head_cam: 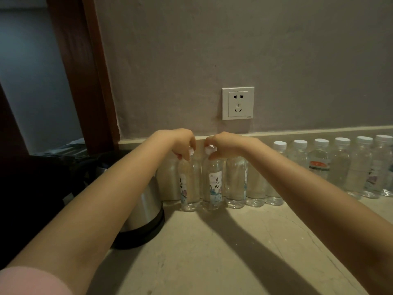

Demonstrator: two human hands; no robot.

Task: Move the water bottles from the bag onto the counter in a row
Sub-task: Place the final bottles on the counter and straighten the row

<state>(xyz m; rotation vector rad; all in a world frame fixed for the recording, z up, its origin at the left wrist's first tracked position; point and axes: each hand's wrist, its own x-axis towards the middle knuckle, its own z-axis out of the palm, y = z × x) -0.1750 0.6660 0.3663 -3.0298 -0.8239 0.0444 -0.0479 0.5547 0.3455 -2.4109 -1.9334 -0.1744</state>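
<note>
Our left hand [184, 141] grips the white cap of the left bottle [190, 188], and our right hand [223, 143] grips the cap of the right bottle [215, 186]. Both bottles stand upright at the back edge of the surface [212, 252]. They close the left end of the row of bottles [319, 167], just beside a steel kettle [146, 205].

Beige counter [223, 248]: bottle row [297, 167], kettle [146, 211].

Pink sleeve [29, 281]; bare forearms [110, 194]

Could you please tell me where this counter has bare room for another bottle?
The counter front, before the bottle row and right of the kettle, is bare. Along the wall it is crowded: bottles stand packed, kettle closes the left end.
</note>
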